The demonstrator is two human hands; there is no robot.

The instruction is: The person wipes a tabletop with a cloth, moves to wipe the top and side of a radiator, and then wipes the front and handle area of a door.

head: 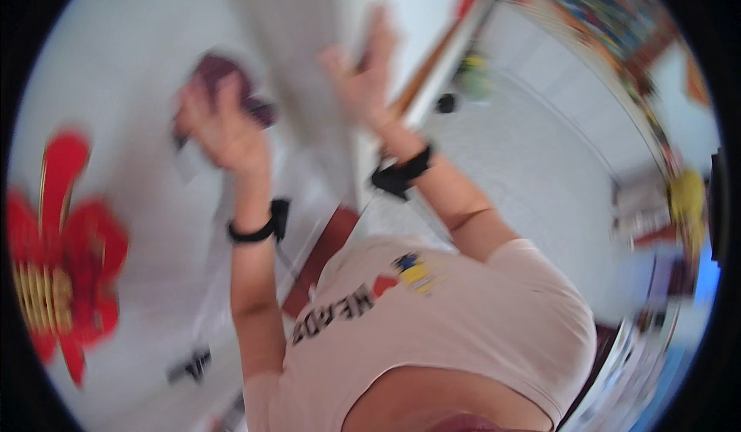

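Observation:
My left hand [231,134] is raised beside a white wall, its fingers lying over a dark maroon item [223,70] that looks like cloth. Blur hides the item's exact kind and part of the grip. My right hand [367,79] is lifted near a pale wall corner, fingers apart, with nothing seen in it. Each wrist wears a black strap [255,232] with a small dark block.
A large red and gold flower-like decoration [95,247] is on the wall at left, with a black fixture [194,365] below. Pale floor [532,143] stretches right, bearing a small black round object [446,103]. Cluttered shelving [613,4] lines the far side.

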